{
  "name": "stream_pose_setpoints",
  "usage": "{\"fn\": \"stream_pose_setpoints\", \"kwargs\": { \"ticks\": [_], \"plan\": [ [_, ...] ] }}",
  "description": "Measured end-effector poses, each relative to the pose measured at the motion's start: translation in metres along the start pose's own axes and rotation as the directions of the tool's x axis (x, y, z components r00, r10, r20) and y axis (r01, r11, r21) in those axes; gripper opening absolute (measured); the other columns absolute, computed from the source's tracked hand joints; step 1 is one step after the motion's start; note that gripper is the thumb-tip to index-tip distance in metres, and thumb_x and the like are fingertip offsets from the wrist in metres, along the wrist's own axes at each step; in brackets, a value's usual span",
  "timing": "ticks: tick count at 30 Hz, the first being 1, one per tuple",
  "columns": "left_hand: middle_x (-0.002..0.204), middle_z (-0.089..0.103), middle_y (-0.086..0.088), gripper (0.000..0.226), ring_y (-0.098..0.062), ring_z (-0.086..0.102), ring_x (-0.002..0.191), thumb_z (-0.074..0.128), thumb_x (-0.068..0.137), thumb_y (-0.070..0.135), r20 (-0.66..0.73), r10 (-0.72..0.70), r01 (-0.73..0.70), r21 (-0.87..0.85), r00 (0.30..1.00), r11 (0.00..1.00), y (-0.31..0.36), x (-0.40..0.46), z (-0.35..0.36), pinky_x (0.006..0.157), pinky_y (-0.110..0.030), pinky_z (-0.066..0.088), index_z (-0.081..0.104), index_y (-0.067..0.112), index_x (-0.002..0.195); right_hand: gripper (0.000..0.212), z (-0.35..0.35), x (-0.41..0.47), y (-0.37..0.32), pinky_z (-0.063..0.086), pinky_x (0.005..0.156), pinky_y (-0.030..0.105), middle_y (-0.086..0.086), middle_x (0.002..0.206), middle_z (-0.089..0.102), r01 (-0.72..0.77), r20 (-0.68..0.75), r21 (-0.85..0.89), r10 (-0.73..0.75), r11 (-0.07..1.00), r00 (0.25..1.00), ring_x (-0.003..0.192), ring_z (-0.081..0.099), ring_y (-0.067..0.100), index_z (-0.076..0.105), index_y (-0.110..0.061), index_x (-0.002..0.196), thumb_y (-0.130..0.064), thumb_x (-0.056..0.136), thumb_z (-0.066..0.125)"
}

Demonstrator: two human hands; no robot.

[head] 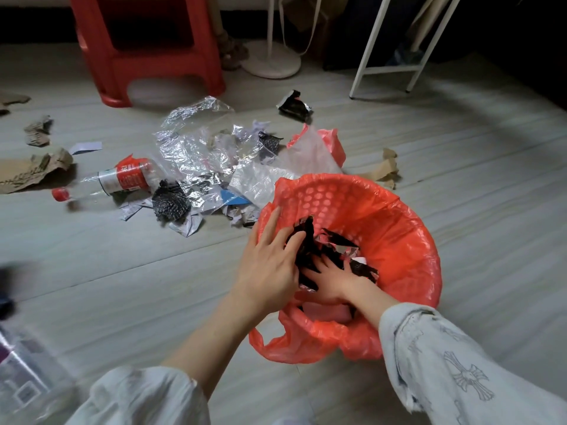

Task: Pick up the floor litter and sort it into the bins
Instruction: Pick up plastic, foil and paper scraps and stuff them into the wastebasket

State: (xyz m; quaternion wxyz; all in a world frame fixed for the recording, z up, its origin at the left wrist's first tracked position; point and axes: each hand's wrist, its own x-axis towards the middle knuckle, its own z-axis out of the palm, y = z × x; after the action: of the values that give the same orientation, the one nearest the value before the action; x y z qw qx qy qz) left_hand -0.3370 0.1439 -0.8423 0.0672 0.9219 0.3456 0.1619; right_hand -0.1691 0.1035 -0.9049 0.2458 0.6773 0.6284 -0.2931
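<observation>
Right hand (pixel 329 279) lies spread, fingers straight, pressing black foil wrappers (pixel 319 243) down inside the red-lined bin (pixel 408 240). Left hand (pixel 271 265) rests at the rim, fingers loosely extended against the same wrappers, gripping nothing (as far as visible). Bin holds only a small load. Most litter is left on the floor: plastic bottle (pixel 122 179), clear film (pixel 196 142), cardboard scraps (pixel 33 173), another black wrapper (pixel 294 105). Judged early stage.
</observation>
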Motion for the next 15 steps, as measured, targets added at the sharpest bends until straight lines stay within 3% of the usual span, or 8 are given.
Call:
{"fn": "stream_pose_setpoints", "kwargs": {
  "ticks": [5, 7, 10, 13, 15],
  "plan": [
    [0.117, 0.062, -0.011, 0.061, -0.04, 0.031, 0.135, 0.029, 0.071, 0.024, 0.063, -0.037, 0.038, -0.016, 0.997, 0.999, -0.002, 0.002, -0.004, 0.106, -0.059, 0.03, 0.056, 0.009, 0.123, 0.052, -0.026, -0.02, 0.005, 0.018, 0.112, 0.057, -0.007, 0.157, 0.009, 0.155, -0.184, 0.046, -0.144, 0.987, 0.972, 0.145, 0.006, 0.019, 0.039, -0.038, 0.138, -0.054, 0.089, 0.047],
    [0.124, 0.059, -0.011, 0.064, -0.039, 0.024, 0.139, 0.026, 0.072, 0.026, 0.095, -0.051, 0.053, -0.023, 0.994, 0.998, -0.001, -0.001, -0.007, 0.11, -0.058, 0.022, 0.052, 0.009, 0.128, 0.049, -0.034, -0.031, 0.003, 0.022, 0.112, 0.052, -0.006, 0.155, 0.015, 0.181, -0.214, 0.046, -0.167, 0.982, 0.962, 0.144, 0.012, 0.017, 0.044, -0.031, 0.137, -0.045, 0.091, 0.05],
    [0.135, 0.05, -0.01, 0.069, -0.035, 0.006, 0.144, 0.018, 0.074, 0.027, 0.127, -0.068, 0.074, -0.041, 0.99, 0.996, 0.0, -0.005, -0.009, 0.114, -0.053, 0.006, 0.042, 0.011, 0.136, 0.051, -0.04, -0.047, -0.003, 0.03, 0.109, 0.046, 0.001, 0.149, 0.028, 0.123, -0.175, -0.026, -0.126, 0.992, 0.977, 0.139, 0.025, 0.023, 0.042, -0.025, 0.14, -0.034, 0.091, 0.054],
    [0.133, 0.052, -0.011, 0.07, -0.037, 0.008, 0.143, 0.015, 0.073, 0.027, 0.097, -0.067, 0.069, -0.025, 0.993, 0.997, 0.003, -0.003, -0.013, 0.112, -0.055, 0.003, 0.045, 0.011, 0.135, 0.042, -0.043, -0.057, -0.004, 0.042, 0.097, 0.039, 0.009, 0.127, 0.041, 0.107, -0.158, -0.148, -0.13, 0.983, 0.979, 0.123, 0.04, 0.027, 0.054, -0.019, 0.132, -0.023, 0.09, 0.056],
    [0.135, 0.049, -0.011, 0.067, -0.037, 0.005, 0.143, 0.018, 0.076, 0.024, 0.112, -0.073, 0.077, -0.03, 0.991, 0.997, 0.007, -0.001, -0.017, 0.112, -0.055, -0.001, 0.042, 0.012, 0.136, 0.042, -0.042, -0.06, -0.003, 0.041, 0.095, 0.035, 0.011, 0.125, 0.045, 0.12, -0.042, -0.167, -0.129, 0.979, 0.991, 0.12, 0.046, 0.027, 0.055, -0.017, 0.13, -0.025, 0.089, 0.057]
  ]
}}
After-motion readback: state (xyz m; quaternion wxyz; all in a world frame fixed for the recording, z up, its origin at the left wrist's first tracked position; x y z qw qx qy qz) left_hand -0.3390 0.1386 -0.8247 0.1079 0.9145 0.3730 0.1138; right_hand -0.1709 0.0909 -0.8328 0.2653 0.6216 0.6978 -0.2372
